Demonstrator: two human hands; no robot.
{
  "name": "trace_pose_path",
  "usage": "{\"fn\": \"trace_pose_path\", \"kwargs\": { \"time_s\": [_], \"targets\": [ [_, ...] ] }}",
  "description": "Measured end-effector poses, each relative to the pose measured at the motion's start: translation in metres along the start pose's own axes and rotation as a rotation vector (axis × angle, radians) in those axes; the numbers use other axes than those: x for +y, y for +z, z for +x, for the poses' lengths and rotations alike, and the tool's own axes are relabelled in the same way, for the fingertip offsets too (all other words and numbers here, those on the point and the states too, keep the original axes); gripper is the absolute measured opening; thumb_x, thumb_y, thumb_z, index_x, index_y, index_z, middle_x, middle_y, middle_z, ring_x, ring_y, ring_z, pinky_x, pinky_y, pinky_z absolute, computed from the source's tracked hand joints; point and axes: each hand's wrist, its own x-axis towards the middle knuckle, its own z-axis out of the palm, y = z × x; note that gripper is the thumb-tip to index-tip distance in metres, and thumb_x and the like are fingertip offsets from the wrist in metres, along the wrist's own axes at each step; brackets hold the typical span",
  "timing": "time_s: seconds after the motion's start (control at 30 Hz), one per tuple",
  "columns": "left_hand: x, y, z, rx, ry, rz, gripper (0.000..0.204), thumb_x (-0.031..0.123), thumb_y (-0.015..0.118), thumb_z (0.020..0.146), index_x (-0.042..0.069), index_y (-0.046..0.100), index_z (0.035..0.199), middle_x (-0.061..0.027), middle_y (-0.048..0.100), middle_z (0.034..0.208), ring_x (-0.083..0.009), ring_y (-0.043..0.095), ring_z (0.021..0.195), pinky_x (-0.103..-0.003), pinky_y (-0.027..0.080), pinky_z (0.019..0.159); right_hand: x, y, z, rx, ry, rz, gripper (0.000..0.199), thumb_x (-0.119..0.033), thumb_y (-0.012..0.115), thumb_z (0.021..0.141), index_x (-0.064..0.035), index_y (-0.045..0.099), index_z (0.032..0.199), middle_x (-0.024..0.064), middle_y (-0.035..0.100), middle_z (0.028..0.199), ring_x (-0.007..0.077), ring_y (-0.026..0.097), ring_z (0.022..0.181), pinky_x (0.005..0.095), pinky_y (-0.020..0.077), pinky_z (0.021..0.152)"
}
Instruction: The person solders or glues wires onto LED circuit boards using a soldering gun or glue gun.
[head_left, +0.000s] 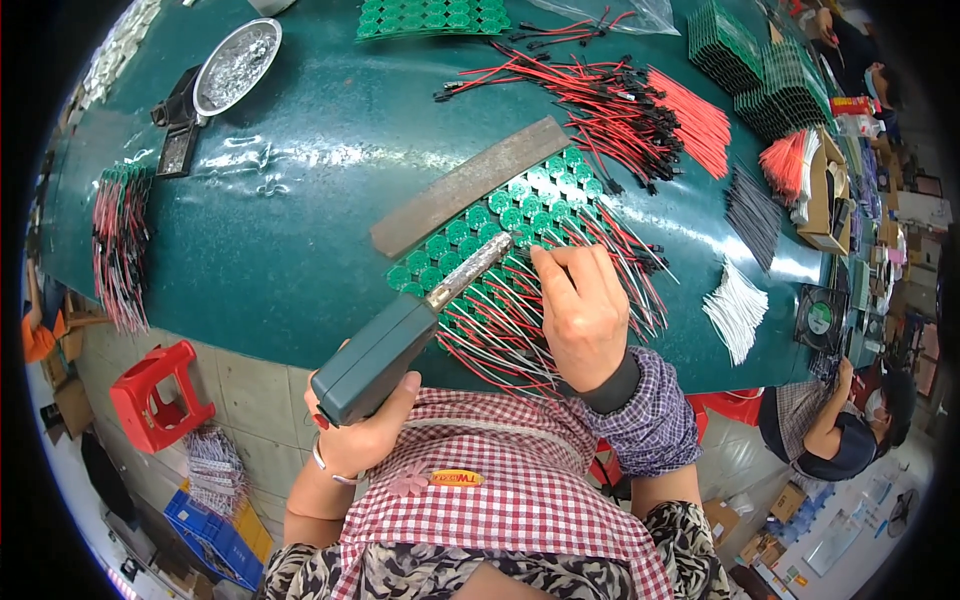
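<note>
My left hand (370,432) is wrapped round the dark green handle of a soldering gun (375,355). Its metal barrel (470,270) points up and right, the tip over a panel of small round green circuit boards (430,262). My right hand (588,318) is closed in a pinch close to that tip; what lies between the fingertips is too small to make out. Red, white and black wires (500,335) fan out from the panel toward me, passing partly under the right hand. A flat grey-brown bar (470,185) lies along the panel's far edge.
Red and black connector wires (610,105) pile up at the back, beside red (690,120), black (752,215) and white wire bundles (736,310). A round metal dish (238,68) stands far left, a wired panel (122,245) below it. Stacked green panels (725,48) stand far right.
</note>
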Motion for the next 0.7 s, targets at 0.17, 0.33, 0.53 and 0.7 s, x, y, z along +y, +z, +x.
{"fn": "trace_pose_path", "kwargs": {
  "time_s": [0.17, 0.33, 0.53, 0.7],
  "targets": [
    [0.001, 0.003, -0.001, 0.047, -0.023, -0.057, 0.023, 0.005, 0.077, 0.073, -0.002, 0.071, 0.094, -0.0112, 0.07, 0.08, -0.0203, 0.067, 0.064, -0.029, 0.052, 0.059, 0.0, 0.001, 0.0, 0.006, -0.005, -0.014, 0.035, 0.001, 0.06, 0.07, 0.0086, 0.063, 0.104, 0.0126, 0.056, 0.088, 0.0266, 0.056, 0.081, 0.0338, 0.0498, 0.066],
    [-0.001, -0.002, 0.0, 0.02, 0.103, 0.102, 0.022, 0.004, 0.077, 0.073, -0.002, 0.071, 0.093, -0.0109, 0.07, 0.081, -0.0192, 0.067, 0.064, -0.029, 0.052, 0.06, 0.001, 0.004, 0.0, 0.024, 0.001, -0.006, 0.034, 0.002, 0.062, 0.07, 0.0077, 0.064, 0.104, 0.0125, 0.057, 0.089, 0.0264, 0.056, 0.083, 0.0339, 0.0498, 0.066],
    [-0.001, -0.003, -0.008, 0.08, 0.003, 0.01, 0.02, 0.004, 0.077, 0.073, -0.001, 0.071, 0.092, -0.0101, 0.07, 0.082, -0.0191, 0.067, 0.063, -0.028, 0.052, 0.059, -0.007, 0.003, 0.001, 0.111, -0.004, 0.033, 0.032, 0.005, 0.065, 0.07, 0.0043, 0.066, 0.102, 0.01, 0.06, 0.088, 0.0247, 0.058, 0.079, 0.0339, 0.0503, 0.066],
    [-0.006, -0.005, -0.012, 0.064, 0.056, 0.051, 0.022, 0.003, 0.077, 0.073, -0.001, 0.071, 0.093, -0.0106, 0.07, 0.081, -0.0187, 0.066, 0.064, -0.028, 0.052, 0.06, -0.014, 0.005, -0.004, 0.06, -0.013, 0.084, 0.031, 0.006, 0.064, 0.07, 0.0048, 0.066, 0.101, 0.0105, 0.06, 0.088, 0.0248, 0.058, 0.078, 0.0334, 0.0504, 0.064]
  ]
}}
